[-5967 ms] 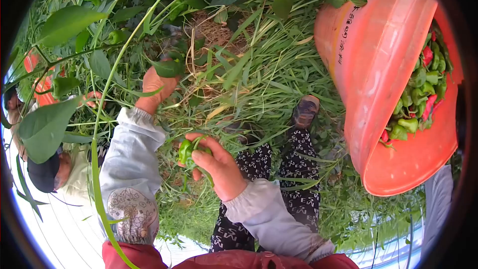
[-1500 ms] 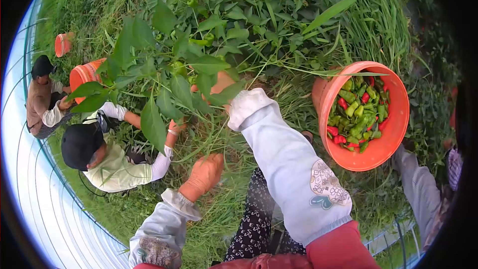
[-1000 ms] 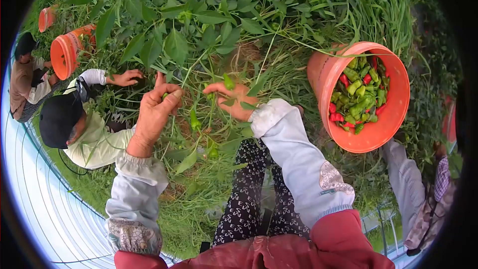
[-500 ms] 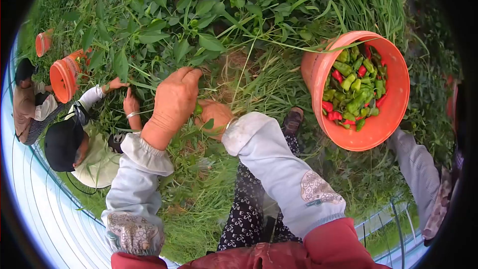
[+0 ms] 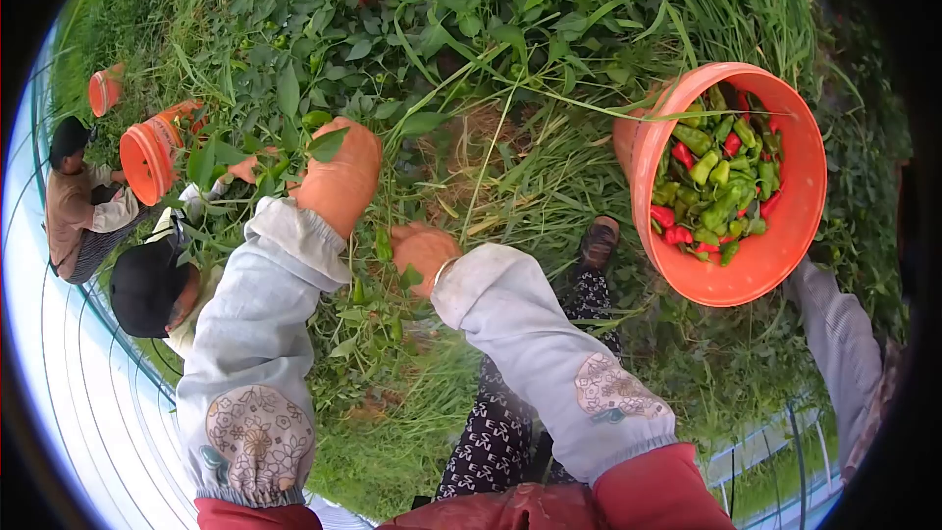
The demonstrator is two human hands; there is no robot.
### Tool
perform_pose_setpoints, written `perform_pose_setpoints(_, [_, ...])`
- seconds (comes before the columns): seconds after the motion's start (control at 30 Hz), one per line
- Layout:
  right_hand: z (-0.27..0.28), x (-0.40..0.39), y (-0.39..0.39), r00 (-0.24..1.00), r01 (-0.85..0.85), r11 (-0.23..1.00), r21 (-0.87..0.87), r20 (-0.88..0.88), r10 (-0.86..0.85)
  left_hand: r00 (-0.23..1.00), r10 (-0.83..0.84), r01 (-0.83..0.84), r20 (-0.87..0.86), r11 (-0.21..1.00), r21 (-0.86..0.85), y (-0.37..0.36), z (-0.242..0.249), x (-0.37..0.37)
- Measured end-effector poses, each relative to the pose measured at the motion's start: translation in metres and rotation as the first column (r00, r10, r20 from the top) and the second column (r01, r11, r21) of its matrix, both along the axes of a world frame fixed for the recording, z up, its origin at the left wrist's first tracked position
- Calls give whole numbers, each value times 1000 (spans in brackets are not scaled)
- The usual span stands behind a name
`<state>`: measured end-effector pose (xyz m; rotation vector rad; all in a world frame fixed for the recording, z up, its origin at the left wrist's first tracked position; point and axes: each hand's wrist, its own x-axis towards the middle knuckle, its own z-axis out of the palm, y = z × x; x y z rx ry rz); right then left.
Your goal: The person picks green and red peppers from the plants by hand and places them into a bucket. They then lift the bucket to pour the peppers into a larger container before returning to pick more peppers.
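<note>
My left hand (image 5: 340, 177) reaches in among the pepper plant's leaves (image 5: 327, 144). Its back faces me and leaves cover part of it, so its fingers are hidden. Lower and to the right, my right hand (image 5: 424, 253) has its fingers curled inward; what they hold, if anything, I cannot make out. A green pepper (image 5: 383, 243) hangs at the right hand's fingertips, between the two hands. Another green pepper (image 5: 396, 326) hangs lower on the plant.
An orange bucket (image 5: 643, 177) of green and red peppers stands tilted at the right. One co-worker in a black cap (image 5: 147, 285) crouches at the left, with another person (image 5: 78, 201) behind. More orange buckets (image 5: 147, 162) stand there. Long grass blades cross the middle.
My left hand has moved deeper into the leaves, and my right hand has shifted slightly down, so the hands are farther apart. The green pepper between them shows more fully.
</note>
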<state>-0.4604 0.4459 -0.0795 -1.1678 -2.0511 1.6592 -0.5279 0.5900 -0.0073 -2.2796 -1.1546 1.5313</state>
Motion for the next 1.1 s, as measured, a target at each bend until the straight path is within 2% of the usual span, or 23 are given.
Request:
perform_pose_setpoints(0.03, [0, 2, -1, 1000, -19, 1000, 6, 19, 19, 999, -39, 38, 12, 994, 104, -7, 7, -3])
perform_pose_setpoints(0.1, [-1, 4, -3, 999, -42, 999, 8, 27, 42, 999, 4, -8, 36, 993, 117, -23, 4, -20])
perform_pose_setpoints(0.17, [-5, 9, -6, 997, -54, 995, -80, 42, 57, 963, 122, -158, 240, 978, 139, -48, 18, -24])
perform_pose_setpoints(0.2, [-13, 10, -10, 996, -78, 997, -17, 47, 78, 963, 129, -165, 238, 977, 135, -61, 18, -30])
perform_pose_setpoints(0.27, [-20, 16, -20, 995, -85, 996, -8, 59, 86, 888, 293, -318, 355, 948, 12, -90, 14, -42])
perform_pose_setpoints(0.3, [-16, 22, -19, 994, -86, 996, 6, 73, 85, 884, 299, -324, 358, 946, 9, -102, 19, -40])
perform_pose_setpoints(0.37, [-12, 28, -21, 982, -128, 991, -34, 135, 131, 679, 551, -531, 486, 825, -195, -118, 25, -31])
perform_pose_setpoints(0.4, [-14, 28, -26, 990, -59, 998, -13, 125, 60, 674, 551, -532, 493, 824, -193, -124, 27, -28])
perform_pose_setpoints(0.47, [-16, 34, -32, 992, 55, 997, 56, 110, -61, 571, 578, -540, 583, 799, -264, -133, 27, -26])
perform_pose_setpoints(0.5, [-16, 37, -31, 992, 47, 997, 56, 113, -53, 564, 583, -546, 585, 795, -266, -136, 26, -25])
perform_pose_setpoints(0.57, [-16, 42, -23, 966, 259, 966, -3, 23, -259, 430, 602, -589, 673, 752, -297, -142, 22, -25])
perform_pose_setpoints(0.6, [-15, 44, -17, 956, 294, 956, -10, -15, -294, 385, 612, -604, 691, 733, -313, -146, 19, -26])
perform_pose_setpoints(0.63, [-14, 44, -12, 957, 289, 957, -12, -16, -289, 382, 615, -608, 689, 729, -314, -149, 16, -27])
perform_pose_setpoints(0.7, [-10, 46, 2, 984, 151, 980, -130, -77, -162, 281, 567, -619, 774, 724, -305, -155, 11, -26])
perform_pose_setpoints(0.73, [-14, 48, 8, 992, 55, 991, -122, -108, -69, 279, 574, -625, 770, 717, -308, -157, 10, -24])
perform_pose_setpoints(0.83, [-30, 38, 11, 995, -12, 998, -56, -98, 6, 294, 540, -591, 789, 751, -294, -164, 15, -20])
perform_pose_setpoints(0.9, [-29, 33, 12, 997, 13, 998, -64, -81, -18, 327, 514, -583, 793, 770, -259, -165, 13, -19])
perform_pose_setpoints(0.97, [-26, 34, 14, 998, -45, 985, -165, -45, 38, 319, 519, -586, 793, 766, -265, -165, 12, -22])
perform_pose_setpoints(1.0, [-33, 31, 8, 993, 31, 998, -62, -110, -37, 314, 518, -589, 796, 763, -265, -166, 12, -23])
perform_pose_setpoints(1.1, [-40, 26, 6, 990, 57, 998, 1, -132, -56, 255, 515, -661, 818, 711, -241, -172, 14, -21])
